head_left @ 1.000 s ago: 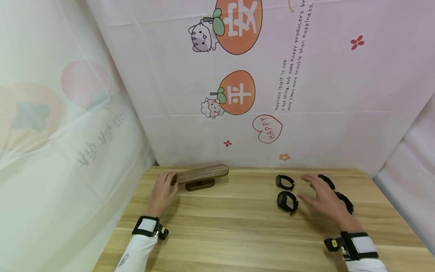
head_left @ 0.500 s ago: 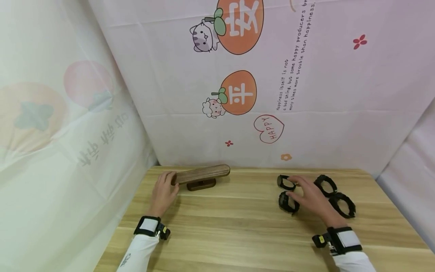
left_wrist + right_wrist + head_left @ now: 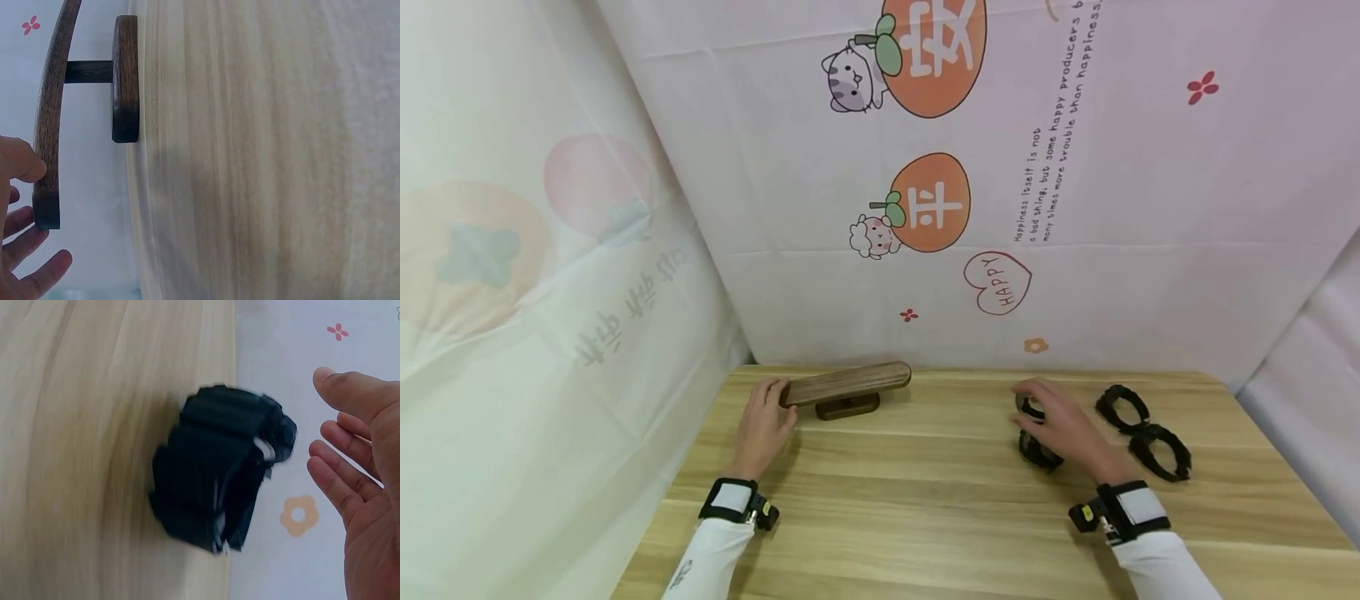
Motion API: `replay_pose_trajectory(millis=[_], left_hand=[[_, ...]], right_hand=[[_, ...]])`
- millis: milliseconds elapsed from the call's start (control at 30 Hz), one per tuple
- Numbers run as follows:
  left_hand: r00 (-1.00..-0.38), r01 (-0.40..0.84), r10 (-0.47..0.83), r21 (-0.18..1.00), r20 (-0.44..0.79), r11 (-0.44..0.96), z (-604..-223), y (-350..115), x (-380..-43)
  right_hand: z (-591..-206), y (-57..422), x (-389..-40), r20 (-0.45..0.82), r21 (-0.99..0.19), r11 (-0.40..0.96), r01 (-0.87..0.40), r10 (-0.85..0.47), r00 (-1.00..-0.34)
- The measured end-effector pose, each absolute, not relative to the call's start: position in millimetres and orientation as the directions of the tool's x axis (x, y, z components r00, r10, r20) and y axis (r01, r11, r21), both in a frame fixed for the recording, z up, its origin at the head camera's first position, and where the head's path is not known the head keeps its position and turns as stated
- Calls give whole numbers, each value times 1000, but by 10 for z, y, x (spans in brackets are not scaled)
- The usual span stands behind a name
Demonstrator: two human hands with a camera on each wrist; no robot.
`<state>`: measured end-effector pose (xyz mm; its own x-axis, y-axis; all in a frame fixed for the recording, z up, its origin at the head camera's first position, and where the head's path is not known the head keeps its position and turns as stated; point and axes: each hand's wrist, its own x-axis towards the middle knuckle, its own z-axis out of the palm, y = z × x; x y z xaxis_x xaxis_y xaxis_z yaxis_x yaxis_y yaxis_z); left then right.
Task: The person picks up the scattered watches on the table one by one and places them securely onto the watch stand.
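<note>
At the back left of the table, a dark wooden T-shaped display stand (image 3: 850,383) has a long curved bar on a short post and small base (image 3: 125,81). My left hand (image 3: 765,429) grips the bar's left end, thumb on one side and fingers round the other. My right hand (image 3: 1063,425) hovers over two black wristwatches, fingers loosely bent and holding nothing. The nearer watch (image 3: 1037,452) stands on its side with its strap in a loop; in the right wrist view this black watch (image 3: 212,469) is apart from the fingertips. The farther watch (image 3: 1028,406) is partly hidden behind the hand.
Two more looped black watches, one farther (image 3: 1122,408) and one nearer (image 3: 1161,452), lie to the right of my right hand. Behind the wooden table (image 3: 910,500) hangs a white printed cloth (image 3: 820,308), and more cloth closes off both sides.
My right hand has moved left, from between the two pairs of watches to over the left pair, uncovering the right pair. My left hand stays on the stand's bar.
</note>
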<state>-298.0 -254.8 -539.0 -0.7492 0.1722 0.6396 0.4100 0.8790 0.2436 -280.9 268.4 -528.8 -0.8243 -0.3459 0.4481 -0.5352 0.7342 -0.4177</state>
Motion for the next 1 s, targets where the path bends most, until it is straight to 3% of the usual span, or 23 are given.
replay_pose_trajectory(millis=[200, 433, 1000], left_hand=[[-754, 407, 167, 252, 635, 878, -5376, -2559, -2968], [-779, 384, 149, 275, 609, 881, -5388, -2577, -2964], [-774, 387, 129, 302, 620, 871, -5469, -2572, -2981]], right_hand=[[-5308, 2513, -2863, 443, -491, 686, -537, -335, -832], [-5274, 2314, -2890, 339, -568, 676, -469, -328, -882], [-5292, 1986, -3033, 355, -570, 653, -499, -351, -866]])
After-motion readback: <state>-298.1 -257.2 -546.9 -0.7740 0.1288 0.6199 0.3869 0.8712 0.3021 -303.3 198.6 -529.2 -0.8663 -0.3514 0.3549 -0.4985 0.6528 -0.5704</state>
